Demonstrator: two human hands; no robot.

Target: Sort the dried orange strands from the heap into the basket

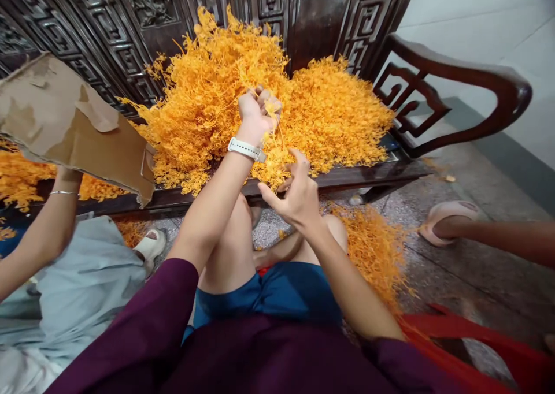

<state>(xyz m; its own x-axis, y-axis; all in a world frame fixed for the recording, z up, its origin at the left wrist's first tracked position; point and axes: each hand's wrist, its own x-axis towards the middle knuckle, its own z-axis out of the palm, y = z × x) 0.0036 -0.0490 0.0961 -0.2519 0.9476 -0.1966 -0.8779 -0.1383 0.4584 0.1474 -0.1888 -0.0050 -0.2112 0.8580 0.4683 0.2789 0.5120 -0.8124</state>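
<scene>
Orange sprig (274, 158): located over the front edge of the bench, between both hands. Hangs from the left hand (259, 108) down toward the right hand (299, 194). Long axis near upright in view, leaning slightly rightward; upper end at the left fingers, lower, bushier end just beside the right thumb and forefinger. Lower part nearer to the right hand, upper part within the left.

Left grip: fingers curled closed around the upper stem, wrist turned, white watch (246, 148) just below. Right grip: thumb and forefinger spread well apart, with nothing visibly held; contact with the sprig's outer tips not possible to tell.

Obstruction between right hand and sprig: none seen. Outline of the sprig partly lost against the orange heap (217, 93) directly behind, same colour throughout; exact lower end therefore uncertain. Left forearm crossing in front of the heap's near side.

Surroundings: heap resting on the dark wooden bench (381, 174), spread along the seat as far as the curved armrest (468, 82) at right. To the left, torn cardboard (87, 134), tilted over further orange material, with a co-worker's arm (39, 249) reaching beneath. On the floor right of the knees, a pile of thin orange stems (377, 249); nearer, a red plastic object (468, 330), kind not determinable. Further right, another person's pink shoe (448, 220), well apart from both hands.
</scene>
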